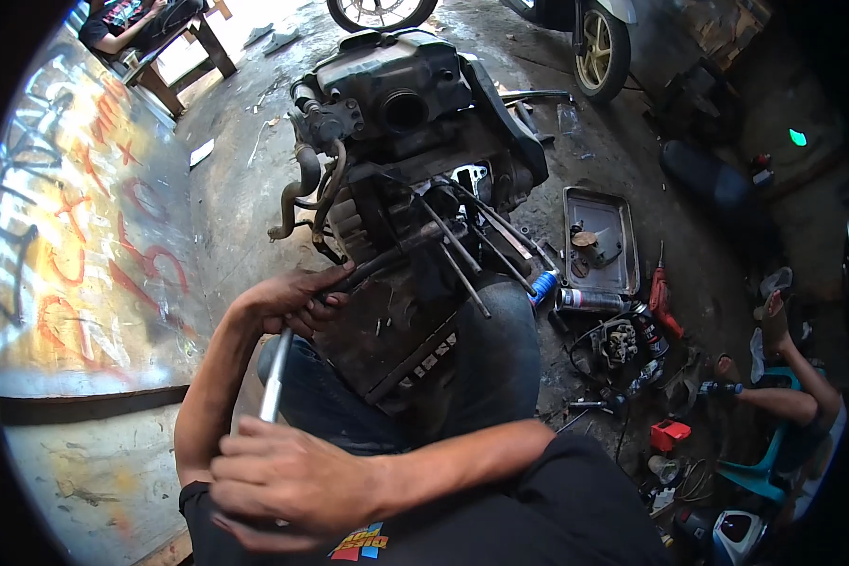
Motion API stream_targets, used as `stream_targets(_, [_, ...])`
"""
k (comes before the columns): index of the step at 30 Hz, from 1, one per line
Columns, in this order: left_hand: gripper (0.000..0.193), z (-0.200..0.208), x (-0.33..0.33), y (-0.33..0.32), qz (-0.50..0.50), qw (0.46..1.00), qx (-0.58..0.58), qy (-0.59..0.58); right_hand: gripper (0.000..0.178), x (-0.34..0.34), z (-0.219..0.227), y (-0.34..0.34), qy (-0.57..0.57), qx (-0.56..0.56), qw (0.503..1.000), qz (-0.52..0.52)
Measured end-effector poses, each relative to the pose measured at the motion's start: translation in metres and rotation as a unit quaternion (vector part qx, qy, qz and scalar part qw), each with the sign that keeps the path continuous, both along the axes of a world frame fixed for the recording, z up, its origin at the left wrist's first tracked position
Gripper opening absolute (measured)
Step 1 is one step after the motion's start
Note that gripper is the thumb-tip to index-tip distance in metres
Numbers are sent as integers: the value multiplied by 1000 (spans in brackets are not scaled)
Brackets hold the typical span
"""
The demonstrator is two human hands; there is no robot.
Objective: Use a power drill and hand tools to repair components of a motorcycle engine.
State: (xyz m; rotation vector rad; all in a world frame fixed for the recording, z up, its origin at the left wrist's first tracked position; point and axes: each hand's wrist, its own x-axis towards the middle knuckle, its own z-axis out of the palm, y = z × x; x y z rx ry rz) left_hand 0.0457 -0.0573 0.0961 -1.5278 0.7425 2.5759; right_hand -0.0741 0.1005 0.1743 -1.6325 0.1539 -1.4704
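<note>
My right hand [292, 481] is closed around the lower end of a silver wrench handle [275, 387], low in front of my torso. The handle slants up to my left hand [297, 300], whose curled fingers are around its upper end. That hand also lies against a black tube [377, 266] of the engine assembly. Whatever is at the wrench's head is hidden under the left hand. The motorcycle engine assembly [415, 151] stands between my knees, with a black airbox [387, 80] on top, a bent hose [302, 179] at the left and long rods sticking out toward me.
A metal tray [634, 247] with parts lies to the right. Near it are a spray can [590, 301], a red screwdriver-like tool [663, 294] and a carburetor-like part [619, 338]. Another person's bare leg [802, 363] is at the far right. A painted metal panel [94, 245] borders the left.
</note>
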Motion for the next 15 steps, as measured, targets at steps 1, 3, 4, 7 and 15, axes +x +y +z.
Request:
stream_targets(1, [48,2,2,4,15,1000,-5,10,12,-3,-8,9,-27,-9,1000,-8])
stream_targets(3, [48,3,7,13,20,999,-28,-30,14,0,-42,33,-47,-58,997,-25])
stream_targets(4, [48,0,7,7,17,996,-63,-59,17,-2,-78,47,-54,-83,994,-38])
stream_targets(7, [48,-7,-2,7,-11,982,-180,-48,23,-24,-180,71,-28,-143,986,-76])
stream_targets(15, [50,-5,2,35,56,945,-303,-109,27,-22,-129,71,-46,-132,990,-17])
